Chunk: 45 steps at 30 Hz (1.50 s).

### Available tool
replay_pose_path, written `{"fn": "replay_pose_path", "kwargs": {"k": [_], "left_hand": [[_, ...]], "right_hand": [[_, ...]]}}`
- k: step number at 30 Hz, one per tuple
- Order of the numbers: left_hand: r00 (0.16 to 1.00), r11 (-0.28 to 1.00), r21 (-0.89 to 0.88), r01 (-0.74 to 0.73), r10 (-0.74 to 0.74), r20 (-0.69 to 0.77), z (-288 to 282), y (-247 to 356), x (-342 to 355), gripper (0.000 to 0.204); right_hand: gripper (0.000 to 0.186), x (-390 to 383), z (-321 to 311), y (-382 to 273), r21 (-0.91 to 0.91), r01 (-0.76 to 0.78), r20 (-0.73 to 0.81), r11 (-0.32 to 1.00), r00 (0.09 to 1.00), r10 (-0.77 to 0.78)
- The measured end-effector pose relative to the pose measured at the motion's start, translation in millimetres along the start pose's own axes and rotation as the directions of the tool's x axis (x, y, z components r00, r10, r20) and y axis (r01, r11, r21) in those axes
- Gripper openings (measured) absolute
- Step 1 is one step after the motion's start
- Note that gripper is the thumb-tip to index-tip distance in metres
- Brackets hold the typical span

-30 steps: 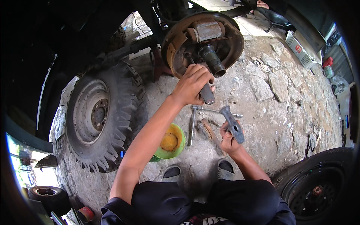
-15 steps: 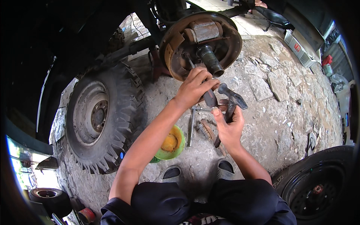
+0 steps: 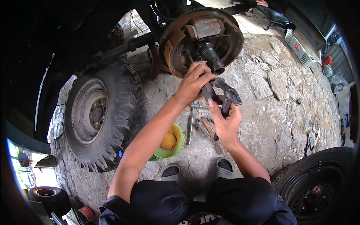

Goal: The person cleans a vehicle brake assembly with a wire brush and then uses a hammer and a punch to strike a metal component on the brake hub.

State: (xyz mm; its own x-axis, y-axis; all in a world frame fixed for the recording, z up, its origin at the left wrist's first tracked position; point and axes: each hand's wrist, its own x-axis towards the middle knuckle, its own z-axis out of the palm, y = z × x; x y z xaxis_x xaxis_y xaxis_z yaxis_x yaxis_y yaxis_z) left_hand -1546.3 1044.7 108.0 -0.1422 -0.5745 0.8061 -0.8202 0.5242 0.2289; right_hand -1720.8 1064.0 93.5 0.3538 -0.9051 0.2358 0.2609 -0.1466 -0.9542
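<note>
My left hand (image 3: 195, 84) is closed on a dark-handled tool (image 3: 207, 91), probably a screwdriver, whose thin shaft reaches into the rusty brake assembly (image 3: 174, 39), left of the protruding spindle (image 3: 213, 62). My right hand (image 3: 227, 123) grips a dark hammer (image 3: 230, 93), its head upright in front of me; my right thumb is at the near end of the screwdriver's handle. Below my hands, a metal cross-shaped or T wrench (image 3: 190, 129), a wooden wire brush (image 3: 210, 135) and a green bowl (image 3: 176, 150) with yellow-brown contents lie on the broken stone ground.
A large treaded wheel (image 3: 86, 108) stands left, a red stand (image 3: 155, 65) behind it. A black-rimmed wheel (image 3: 300, 187) is lower right, a small tire (image 3: 48, 197) lower left, a plastic crate (image 3: 300, 47) upper right. Part of another person's skin (image 3: 261, 3) shows at the top.
My right hand has moved up and left with the hammer, bringing it beside the screwdriver's handle. My left hand has shifted slightly, still holding that tool at the brake assembly.
</note>
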Motion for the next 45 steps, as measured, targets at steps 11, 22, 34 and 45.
{"fn": "replay_pose_path", "kwargs": {"k": [11,22,34,45], "left_hand": [[1.0,1.0,0.002,0.007,-0.007,0.001,1.4,-2.4,-2.0,0.032],[1.0,1.0,0.022,-0.004,0.004,0.007,0.4,0.2,0.7,0.031],[0.998,0.999,0.014,-0.035,0.034,0.048,-2.0,-5.9,2.7,0.03],[0.985,0.99,-0.02,-0.142,0.143,0.099,-9.4,-16.4,11.9,0.023]], "right_hand": [[0.029,2.6,-2.8,10.0,-0.077,0.093,0.013,0.993,0.996,-0.092],[0.023,3.2,-7.6,10.1,-0.18,0.078,0.017,0.981,0.997,-0.076],[0.024,4.3,-6.9,14.8,-0.145,0.121,-0.01,0.982,0.992,-0.124],[0.028,4.2,-10.2,13.7,-0.366,0.284,0.043,0.886,0.956,-0.289]]}}
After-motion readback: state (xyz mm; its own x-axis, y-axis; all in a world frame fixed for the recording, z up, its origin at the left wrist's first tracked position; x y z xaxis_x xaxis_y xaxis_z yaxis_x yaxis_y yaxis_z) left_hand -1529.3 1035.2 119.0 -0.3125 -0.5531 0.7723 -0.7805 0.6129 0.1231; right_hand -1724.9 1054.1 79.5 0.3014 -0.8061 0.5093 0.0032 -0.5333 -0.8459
